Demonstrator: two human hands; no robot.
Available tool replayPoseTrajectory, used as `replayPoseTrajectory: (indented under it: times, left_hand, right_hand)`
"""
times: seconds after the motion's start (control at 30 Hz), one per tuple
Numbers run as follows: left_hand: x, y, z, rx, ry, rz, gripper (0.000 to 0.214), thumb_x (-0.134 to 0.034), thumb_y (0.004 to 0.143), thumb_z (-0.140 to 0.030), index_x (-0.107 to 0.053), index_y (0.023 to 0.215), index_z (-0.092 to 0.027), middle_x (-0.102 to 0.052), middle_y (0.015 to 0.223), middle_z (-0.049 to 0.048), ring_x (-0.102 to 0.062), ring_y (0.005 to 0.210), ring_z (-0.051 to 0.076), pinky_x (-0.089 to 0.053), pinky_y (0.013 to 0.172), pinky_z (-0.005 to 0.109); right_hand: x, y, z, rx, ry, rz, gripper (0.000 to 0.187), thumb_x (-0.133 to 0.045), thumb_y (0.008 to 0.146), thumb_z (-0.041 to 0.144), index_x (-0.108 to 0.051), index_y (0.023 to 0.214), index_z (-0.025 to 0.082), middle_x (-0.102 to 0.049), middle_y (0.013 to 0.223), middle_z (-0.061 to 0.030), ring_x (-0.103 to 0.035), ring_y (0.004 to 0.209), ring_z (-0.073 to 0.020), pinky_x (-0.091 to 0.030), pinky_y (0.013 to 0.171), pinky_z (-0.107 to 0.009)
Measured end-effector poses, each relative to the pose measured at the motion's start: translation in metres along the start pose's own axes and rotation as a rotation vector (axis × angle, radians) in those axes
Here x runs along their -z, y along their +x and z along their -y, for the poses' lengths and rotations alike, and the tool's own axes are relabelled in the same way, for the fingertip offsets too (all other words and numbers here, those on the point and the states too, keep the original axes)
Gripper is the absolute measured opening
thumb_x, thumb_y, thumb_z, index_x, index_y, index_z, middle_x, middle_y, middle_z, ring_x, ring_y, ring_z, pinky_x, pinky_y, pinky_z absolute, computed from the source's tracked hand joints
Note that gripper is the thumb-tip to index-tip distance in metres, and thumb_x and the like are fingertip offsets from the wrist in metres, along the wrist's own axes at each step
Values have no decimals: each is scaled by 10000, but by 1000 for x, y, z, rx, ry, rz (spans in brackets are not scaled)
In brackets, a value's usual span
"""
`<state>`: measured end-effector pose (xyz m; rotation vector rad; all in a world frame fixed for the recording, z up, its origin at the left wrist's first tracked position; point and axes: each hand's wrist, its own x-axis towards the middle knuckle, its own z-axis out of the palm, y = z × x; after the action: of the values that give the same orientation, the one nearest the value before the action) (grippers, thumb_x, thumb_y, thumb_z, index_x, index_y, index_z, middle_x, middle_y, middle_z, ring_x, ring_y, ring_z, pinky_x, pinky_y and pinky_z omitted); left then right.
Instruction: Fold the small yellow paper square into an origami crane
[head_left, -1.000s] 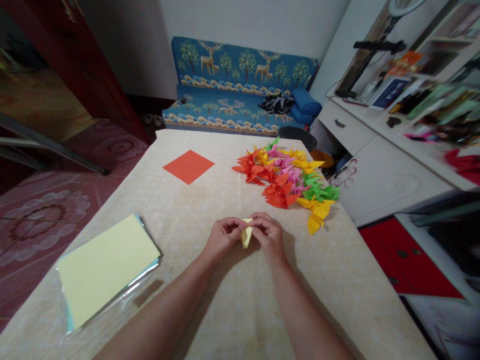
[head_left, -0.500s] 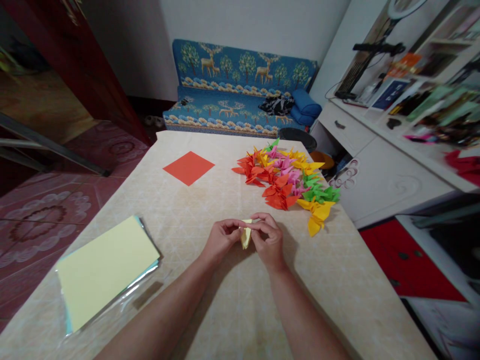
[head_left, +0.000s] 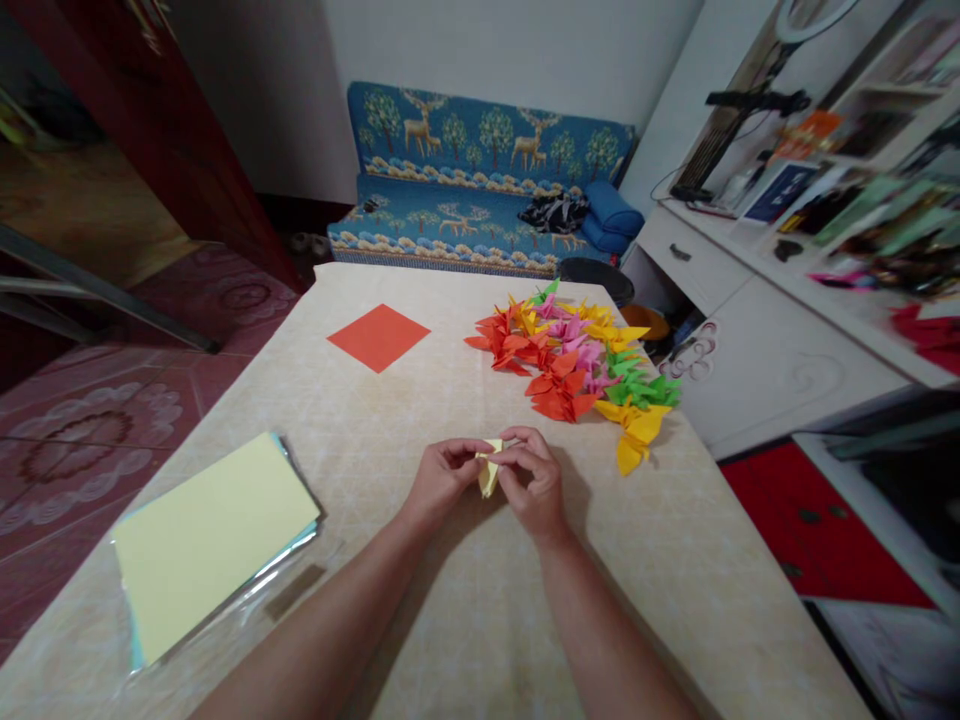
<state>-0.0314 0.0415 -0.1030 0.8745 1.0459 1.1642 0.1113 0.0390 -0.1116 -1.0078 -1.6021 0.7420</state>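
My left hand (head_left: 441,478) and my right hand (head_left: 531,482) meet over the middle of the table, both pinching a small folded piece of pale yellow paper (head_left: 489,472). The fingers of both hands are curled closed on it, and most of the paper is hidden between them. A pile of folded paper cranes (head_left: 577,362) in red, orange, pink, green and yellow lies just beyond my right hand. A flat orange-red paper square (head_left: 379,337) lies farther off to the left.
A stack of pale yellow paper sheets (head_left: 210,536) in a clear wrapper lies at the near left of the beige table (head_left: 465,610). A blue patterned sofa (head_left: 480,180) stands behind the table. White cabinets and shelves (head_left: 757,330) run along the right.
My right hand's fingers have shifted slightly left over the yellow paper, covering more of it. The hands stay in the same spot.
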Motion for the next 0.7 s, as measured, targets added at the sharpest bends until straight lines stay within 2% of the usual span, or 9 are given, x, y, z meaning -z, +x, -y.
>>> replayPoseTrajectory:
  times: [0.13, 0.2, 0.33, 0.43, 0.57, 0.7]
  left_hand:
    - [-1, 1, 2, -21, 1, 22, 191, -718, 636, -179, -675, 797, -85, -660, 667, 44, -563, 564, 105, -430, 568, 214]
    - [-1, 2, 4, -67, -19, 56, 191, -721, 644, -184, -640, 798, -104, -649, 678, 33, -562, 574, 105, -430, 564, 210]
    - [-3, 2, 8, -181, -27, 99, 229, -702, 682, -183, -531, 831, -157, -591, 662, -10, -542, 585, 98, -415, 545, 194]
    - [-4, 1, 11, -240, 40, 101, 232, -665, 718, -176, -479, 857, -176, -568, 683, -19, -540, 610, 99, -415, 564, 194]
    - [-4, -1, 14, -282, 128, 101, 215, -605, 767, -173, -443, 908, -188, -573, 740, -6, -554, 662, 109, -418, 585, 198]
    - [-4, -2, 14, -258, 132, 113, 212, -600, 773, -188, -438, 909, -189, -580, 745, 0, -560, 666, 113, -425, 584, 200]
  right_hand:
    - [1, 0, 1, -19, 14, 8, 184, -557, 740, 97, -695, 799, 204, -539, 999, -60, -573, 886, -181, -455, 741, -288]
    - [1, 0, 1, -64, 65, -11, 148, -571, 742, 144, -676, 828, 201, -550, 997, -59, -573, 875, -183, -455, 695, -271]
    - [1, 1, -2, -299, 251, -91, 218, -590, 763, 270, -592, 970, 200, -585, 866, -29, -563, 691, -141, -431, 557, -224]
    - [-1, 3, -6, -425, 307, -99, 271, -605, 766, 356, -576, 969, 179, -586, 786, -17, -540, 616, -126, -428, 525, -215]
    - [-3, 3, -10, -437, 252, -45, 235, -611, 764, 384, -599, 829, 159, -576, 693, -8, -510, 580, -120, -411, 517, -210]
    - [-3, 3, -12, -420, 214, -53, 195, -605, 766, 346, -598, 736, 154, -540, 627, 11, -476, 569, -112, -378, 506, -202]
